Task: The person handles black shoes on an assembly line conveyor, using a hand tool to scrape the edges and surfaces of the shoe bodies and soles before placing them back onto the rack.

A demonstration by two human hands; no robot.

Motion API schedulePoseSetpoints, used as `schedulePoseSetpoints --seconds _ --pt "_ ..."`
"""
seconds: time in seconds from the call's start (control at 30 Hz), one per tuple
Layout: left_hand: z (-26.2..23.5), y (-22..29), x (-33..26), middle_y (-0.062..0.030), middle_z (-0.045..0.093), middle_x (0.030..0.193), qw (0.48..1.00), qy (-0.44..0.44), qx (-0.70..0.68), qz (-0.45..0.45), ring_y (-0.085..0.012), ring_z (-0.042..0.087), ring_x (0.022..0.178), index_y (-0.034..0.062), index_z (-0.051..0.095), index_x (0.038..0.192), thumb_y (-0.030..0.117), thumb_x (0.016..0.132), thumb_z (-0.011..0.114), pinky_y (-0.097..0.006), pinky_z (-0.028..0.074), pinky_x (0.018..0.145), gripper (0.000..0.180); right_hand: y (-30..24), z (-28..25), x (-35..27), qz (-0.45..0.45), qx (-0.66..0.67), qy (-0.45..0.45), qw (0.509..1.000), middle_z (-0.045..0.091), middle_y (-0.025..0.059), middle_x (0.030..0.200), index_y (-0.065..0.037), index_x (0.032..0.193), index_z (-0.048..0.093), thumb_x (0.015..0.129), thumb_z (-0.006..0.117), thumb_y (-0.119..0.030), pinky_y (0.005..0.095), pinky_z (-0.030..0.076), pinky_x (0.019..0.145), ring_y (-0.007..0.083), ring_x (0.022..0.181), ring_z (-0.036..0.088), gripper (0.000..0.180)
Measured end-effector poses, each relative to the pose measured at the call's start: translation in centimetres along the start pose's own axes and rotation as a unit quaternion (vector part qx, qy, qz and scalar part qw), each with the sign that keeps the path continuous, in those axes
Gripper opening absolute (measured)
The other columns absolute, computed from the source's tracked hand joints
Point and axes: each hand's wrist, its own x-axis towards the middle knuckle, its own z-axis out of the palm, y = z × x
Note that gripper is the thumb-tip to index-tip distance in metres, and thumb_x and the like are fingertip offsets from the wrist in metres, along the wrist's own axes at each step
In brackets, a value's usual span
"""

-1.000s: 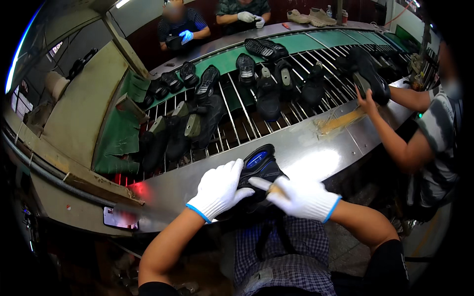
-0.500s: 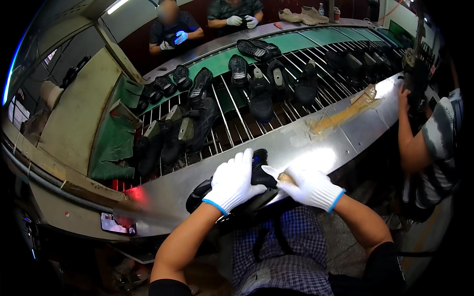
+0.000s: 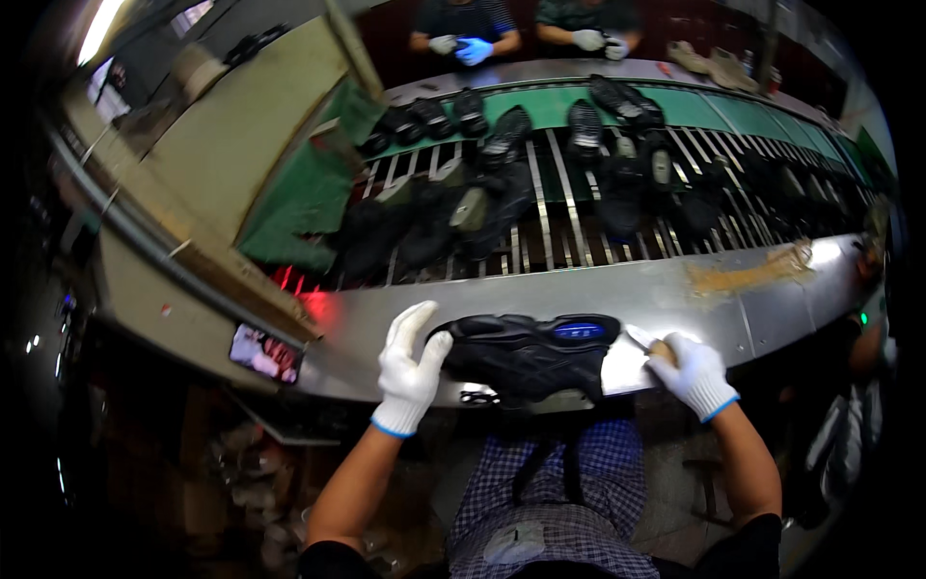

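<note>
A black shoe [image 3: 511,362] with a blue window in its sole edge lies on its side at the near edge of the metal ledge. Beside its left end is my left hand [image 3: 405,376] in a white knit glove, thumb and fingers spread apart; the thumb is close to the shoe, and contact is unclear. Past the shoe's right end, my right hand [image 3: 696,376], also gloved, grips a small tool [image 3: 662,351] with a wooden handle and a pale flat tip. The tip points toward the shoe but sits apart from it.
Beyond the metal ledge [image 3: 666,289], several black shoes [image 3: 617,193] rest on a rack of metal bars. A phone [image 3: 265,353] lies at the left by a worn panel [image 3: 251,125]. Across the line, two people with gloved hands [image 3: 473,50] work. Another person is partly visible at right.
The shoe has turned so its sole edge with the blue window shows. My left hand has come off its top to its left end; my right hand has drawn rightward with the tool. The view has shifted.
</note>
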Motion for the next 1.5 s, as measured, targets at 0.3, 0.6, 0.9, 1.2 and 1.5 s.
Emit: schedulePoseSetpoints --seconds 0.3,0.6,0.9,1.2,1.5 --pt "6.1 -4.8 -0.2 -0.0178 0.077 0.106 0.969 0.124 -0.103 -0.187 -0.0275 0.072 0.102 0.0002 0.074 0.113 0.031 0.112 0.053 -0.038 0.053 0.095 0.037 -11.2 1.2 4.3 -0.147 0.259 0.014 0.954 0.071 0.0197 0.125 -0.006 0.122 0.072 0.104 0.063 -0.039 0.0446 0.053 0.101 0.0387 0.117 0.068 0.038" --pt "6.8 4.0 -2.2 -0.0201 0.074 0.087 0.965 -0.206 0.131 -0.099 -0.0353 0.072 0.079 0.0034 0.077 0.101 0.038 0.106 0.062 -0.041 0.055 0.076 0.038 -12.6 2.1 -11.6 0.037 0.270 -0.385 0.882 0.067 0.0393 0.126 0.001 0.160 0.034 0.107 0.052 -0.054 0.0512 0.054 0.104 0.0541 0.115 0.069 0.079" --pt "5.9 4.0 -1.6 -0.0158 0.074 0.080 0.975 -0.188 -0.071 -0.093 -0.0234 0.070 0.072 -0.0034 0.076 0.094 0.020 0.102 0.065 -0.034 0.055 0.071 0.027 -12.7 4.3 -7.3 -0.068 0.477 -0.323 0.815 0.047 0.0379 0.155 0.008 0.164 0.021 0.105 0.061 -0.045 0.0487 0.046 0.117 0.0491 0.136 0.060 0.089" --pt "5.1 1.2 -2.8 -0.0123 0.074 0.083 0.959 -0.134 -0.194 -0.159 -0.0162 0.067 0.077 -0.0041 0.077 0.098 0.023 0.105 0.061 -0.032 0.054 0.074 0.032 -17.8 4.0 -0.9 -0.167 0.473 -0.217 0.838 0.058 0.0298 0.148 0.001 0.160 0.044 0.103 0.059 -0.036 0.0422 0.041 0.121 0.0375 0.142 0.055 0.069" --pt "3.4 1.8 -3.8 -0.0085 0.072 0.091 0.965 -0.132 -0.144 -0.173 -0.0146 0.065 0.087 -0.0051 0.073 0.098 0.028 0.114 0.049 -0.031 0.051 0.084 0.044 -10.2 8.0 -13.6 0.040 0.682 -0.392 0.616 0.042 0.0250 0.164 -0.002 0.172 0.015 0.101 0.065 -0.044 0.0446 0.035 0.127 0.0353 0.153 0.041 0.096"
